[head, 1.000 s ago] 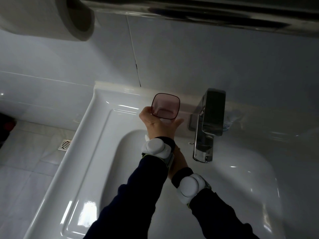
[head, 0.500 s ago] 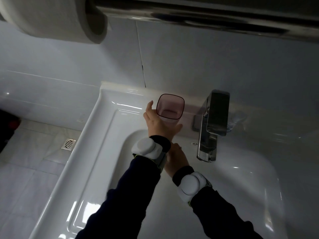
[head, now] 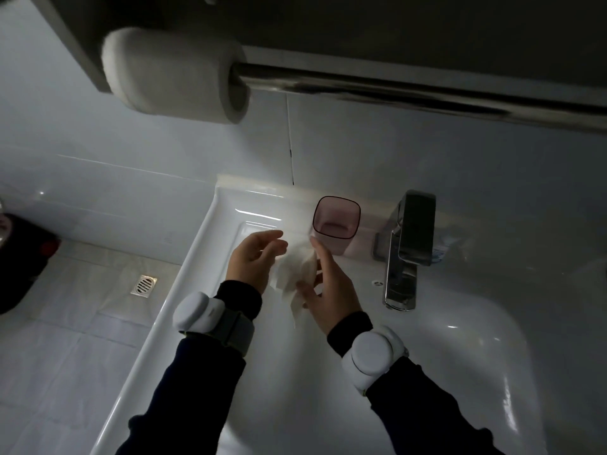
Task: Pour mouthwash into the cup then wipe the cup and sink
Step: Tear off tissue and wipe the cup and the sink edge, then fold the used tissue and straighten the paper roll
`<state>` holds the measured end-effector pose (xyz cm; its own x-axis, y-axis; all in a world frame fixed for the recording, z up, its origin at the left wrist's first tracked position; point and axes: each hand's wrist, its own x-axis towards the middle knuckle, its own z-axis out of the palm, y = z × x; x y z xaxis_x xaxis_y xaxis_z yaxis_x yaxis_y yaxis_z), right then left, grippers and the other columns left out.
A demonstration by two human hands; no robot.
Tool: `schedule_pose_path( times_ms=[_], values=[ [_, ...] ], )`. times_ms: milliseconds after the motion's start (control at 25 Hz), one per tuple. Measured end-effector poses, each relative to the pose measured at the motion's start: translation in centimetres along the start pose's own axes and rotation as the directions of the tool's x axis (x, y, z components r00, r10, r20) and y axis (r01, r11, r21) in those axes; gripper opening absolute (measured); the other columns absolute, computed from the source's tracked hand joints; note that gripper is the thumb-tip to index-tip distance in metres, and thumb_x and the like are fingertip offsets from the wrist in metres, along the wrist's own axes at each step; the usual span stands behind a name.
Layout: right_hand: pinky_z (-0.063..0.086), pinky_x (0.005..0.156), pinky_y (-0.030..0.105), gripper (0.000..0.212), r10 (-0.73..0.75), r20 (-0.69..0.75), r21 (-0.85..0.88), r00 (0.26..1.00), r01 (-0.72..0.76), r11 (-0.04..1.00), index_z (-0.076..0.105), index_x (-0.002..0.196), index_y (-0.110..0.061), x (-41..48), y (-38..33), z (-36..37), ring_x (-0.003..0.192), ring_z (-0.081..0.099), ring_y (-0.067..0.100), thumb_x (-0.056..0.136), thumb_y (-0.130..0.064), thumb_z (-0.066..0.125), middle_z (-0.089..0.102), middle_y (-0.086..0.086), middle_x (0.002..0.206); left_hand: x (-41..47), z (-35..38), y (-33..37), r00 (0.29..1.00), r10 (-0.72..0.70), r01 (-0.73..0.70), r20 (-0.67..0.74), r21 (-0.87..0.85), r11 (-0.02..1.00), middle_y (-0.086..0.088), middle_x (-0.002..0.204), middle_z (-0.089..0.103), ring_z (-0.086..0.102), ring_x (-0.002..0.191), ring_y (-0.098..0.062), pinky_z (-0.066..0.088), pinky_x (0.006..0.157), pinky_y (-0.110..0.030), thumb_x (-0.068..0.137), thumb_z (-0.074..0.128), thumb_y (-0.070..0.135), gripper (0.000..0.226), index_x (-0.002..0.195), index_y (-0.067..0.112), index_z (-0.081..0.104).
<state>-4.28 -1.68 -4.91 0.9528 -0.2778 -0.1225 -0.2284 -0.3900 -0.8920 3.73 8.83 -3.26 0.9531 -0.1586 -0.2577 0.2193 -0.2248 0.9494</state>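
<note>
A translucent pink square cup [head: 335,224] stands upright on the back ledge of the white sink [head: 203,244], left of the tap, with no hand on it. A crumpled white tissue [head: 295,274] hangs in front of the cup above the basin. My right hand [head: 330,284] grips the tissue from the right, one finger reaching up near the cup's base. My left hand [head: 253,257] is at the tissue's left side, fingers spread and curled toward it. Whether the left fingers pinch the tissue is not clear. No mouthwash bottle is in view.
A chrome tap [head: 407,247] stands right of the cup on the ledge. A toilet paper roll [head: 174,70] hangs on a metal bar [head: 410,90] under a cabinet above. Tiled floor with a drain [head: 144,284] lies left, beside a dark object [head: 19,257].
My left hand has let go of the cup, which now stands alone on the ledge. Both hands have met at a white tissue in front of it. The camera tilted up.
</note>
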Motion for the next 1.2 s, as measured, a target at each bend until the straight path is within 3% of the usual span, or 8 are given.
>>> schedule_pose_path(
  times_ms=[120, 280, 400, 600, 720, 880, 1080, 1200],
  values=[
    [0.054, 0.084, 0.050, 0.073, -0.021, -0.049, 0.030, 0.999, 0.023, 0.999, 0.021, 0.139, -0.025, 0.1, -1.7, -0.4, 0.112, 0.054, 0.028, 0.081, -0.010, 0.061, 0.049, 0.013, 0.132, -0.9, -0.5, 0.9, 1.000, 0.017, -0.017, 0.000, -0.053, 0.998, -0.012, 0.087, 0.065, 0.062, 0.088, -0.028, 0.049, 0.091, -0.045, 0.083, 0.059, 0.024, 0.022, 0.097, 0.008, 0.064],
    [0.055, 0.082, 0.050, 0.067, -0.019, -0.149, 0.114, 0.989, 0.036, 0.993, 0.031, 0.135, -0.023, -0.2, -3.7, -1.9, 0.116, 0.051, 0.028, 0.079, -0.010, 0.065, 0.045, 0.010, 0.135, -2.0, -1.1, 1.6, 0.998, -0.003, -0.001, -0.056, -0.069, 0.998, -0.009, 0.090, 0.067, 0.063, 0.091, -0.029, 0.048, 0.093, -0.050, 0.061, 0.057, 0.056, 0.045, 0.086, 0.019, 0.065],
    [0.059, 0.075, 0.046, 0.064, -0.008, -0.164, 0.182, 0.986, 0.038, 0.983, 0.035, 0.131, -0.025, -1.1, -5.1, -3.0, 0.118, 0.050, 0.028, 0.078, -0.010, 0.067, 0.043, 0.008, 0.136, -3.9, -1.3, 2.9, 0.995, 0.034, -0.041, -0.091, -0.074, 0.996, -0.006, 0.085, 0.065, 0.063, 0.086, -0.027, 0.051, 0.087, -0.044, 0.072, 0.064, 0.048, 0.027, 0.079, 0.022, 0.061],
    [0.057, 0.082, 0.049, 0.077, -0.019, -0.175, 0.178, 0.984, 0.050, 0.983, 0.027, 0.136, -0.029, -1.8, -7.1, -4.2, 0.117, 0.052, 0.028, 0.075, -0.004, 0.069, 0.042, 0.007, 0.139, -5.8, -0.9, 6.0, 0.986, 0.162, -0.164, 0.047, 0.036, 0.986, -0.002, 0.086, 0.065, 0.060, 0.076, -0.009, 0.046, 0.060, -0.007, 0.077, 0.068, 0.025, 0.022, 0.088, 0.007, 0.064],
    [0.056, 0.085, 0.041, 0.077, -0.060, -0.211, 0.137, 0.976, 0.091, 0.986, 0.030, 0.134, -0.025, -2.5, -8.7, -5.2, 0.107, 0.057, 0.022, 0.072, -0.006, 0.072, 0.049, 0.008, 0.131, -6.0, -1.5, 7.5, 0.963, 0.248, -0.257, 0.106, 0.078, 0.963, -0.001, 0.077, 0.063, 0.058, 0.068, -0.004, 0.045, 0.062, -0.006, 0.078, 0.068, 0.016, 0.007, 0.078, 0.011, 0.062],
    [0.052, 0.070, 0.010, 0.063, -0.103, -0.173, 0.168, 0.979, 0.132, 0.977, 0.041, 0.124, -0.023, -3.1, -10.4, -6.4, 0.078, 0.059, -0.008, 0.071, -0.013, 0.074, 0.052, -0.001, 0.110, -5.9, -2.2, 9.1, 0.956, 0.281, -0.285, 0.087, 0.043, 0.957, 0.000, 0.069, 0.057, 0.053, 0.061, -0.013, 0.045, 0.060, -0.025, 0.076, 0.057, 0.024, 0.008, 0.071, 0.022, 0.051],
    [0.057, 0.080, 0.029, 0.044, -0.129, -0.071, 0.219, 0.989, 0.142, 0.965, 0.050, 0.110, -0.029, -3.5, -11.3, -7.2, 0.088, 0.062, 0.002, 0.073, -0.028, 0.073, 0.062, 0.001, 0.109, -6.4, -2.4, 10.6, 0.936, 0.340, -0.339, 0.088, -0.023, 0.940, 0.003, 0.067, 0.052, 0.048, 0.052, -0.004, 0.041, 0.048, -0.019, 0.088, 0.051, 0.007, 0.020, 0.075, 0.022, 0.048],
    [0.051, 0.091, 0.032, 0.052, -0.087, -0.071, 0.299, 0.994, 0.104, 0.949, 0.049, 0.117, -0.027, -3.7, -11.9, -7.9, 0.099, 0.060, 0.008, 0.074, -0.055, 0.060, 0.057, 0.004, 0.120, -6.9, -2.7, 11.7, 0.916, 0.378, -0.374, 0.131, -0.055, 0.926, 0.000, 0.066, 0.052, 0.047, 0.047, -0.001, 0.038, 0.044, -0.014, 0.088, 0.050, 0.004, 0.018, 0.077, 0.019, 0.048]
  ],
)
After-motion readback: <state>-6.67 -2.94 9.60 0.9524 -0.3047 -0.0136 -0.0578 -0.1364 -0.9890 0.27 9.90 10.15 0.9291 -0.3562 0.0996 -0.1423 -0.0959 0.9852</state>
